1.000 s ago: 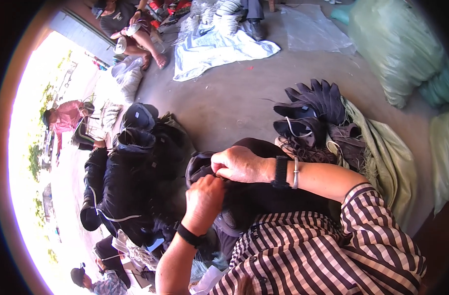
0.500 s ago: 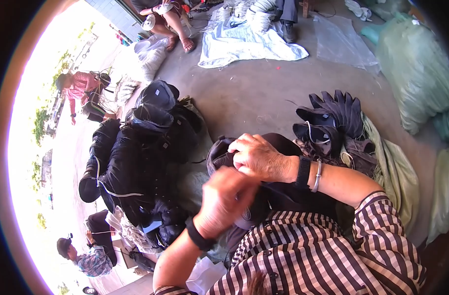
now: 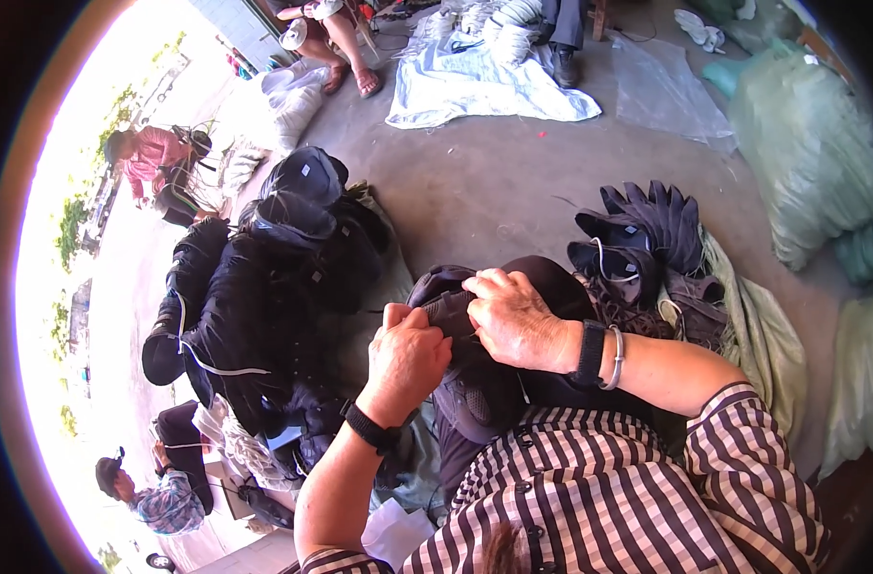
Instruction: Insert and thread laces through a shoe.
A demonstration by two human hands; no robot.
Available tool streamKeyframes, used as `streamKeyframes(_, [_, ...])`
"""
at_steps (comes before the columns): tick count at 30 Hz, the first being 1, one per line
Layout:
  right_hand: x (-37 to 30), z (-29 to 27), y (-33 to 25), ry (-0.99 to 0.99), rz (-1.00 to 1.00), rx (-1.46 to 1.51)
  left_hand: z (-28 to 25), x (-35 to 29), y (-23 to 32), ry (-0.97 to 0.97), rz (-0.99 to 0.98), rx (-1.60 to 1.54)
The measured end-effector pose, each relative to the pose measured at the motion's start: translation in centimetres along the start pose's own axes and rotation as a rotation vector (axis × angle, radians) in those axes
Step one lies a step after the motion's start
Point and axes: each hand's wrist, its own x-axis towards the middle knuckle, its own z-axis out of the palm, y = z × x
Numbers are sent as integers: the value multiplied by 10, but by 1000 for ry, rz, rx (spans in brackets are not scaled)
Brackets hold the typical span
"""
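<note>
A dark shoe upper (image 3: 475, 394) with mesh panels lies across my lap, its dark opening facing away from me. Closed at its left edge, my left hand (image 3: 410, 362) has the fingers curled in against the material. My right hand (image 3: 518, 320) pinches the collar at the upper right, fingers bent over the rim. Both hands wear black wristbands, and a light bangle circles the right wrist. The fingertips are partly hidden, so any small item between them cannot be made out.
On my left rises a large heap of black shoe uppers (image 3: 255, 316) with white cord. More dark uppers (image 3: 656, 234) lie on pale sacking (image 3: 762, 335) to the right. Green bulging sacks (image 3: 809, 153) stand far right; a white sheet (image 3: 494, 86) lies ahead. Other people sit nearby.
My left hand has moved left and away from the right hand, and is less blurred. The right hand has shifted slightly right. More of the shoe upper shows between them.
</note>
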Motion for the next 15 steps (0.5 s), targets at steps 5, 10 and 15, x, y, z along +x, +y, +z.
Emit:
streamKeyframes(5, [-3,8,5,14,14,86,6,1,-3,-8,-46,-84])
streamKeyframes(10, [-4,19,3,109,46,204,7,5,-9,-29,-33,-106])
streamKeyframes(15, [0,0,7,-52,-35,102,8,-1,-9,-5,-32,-129])
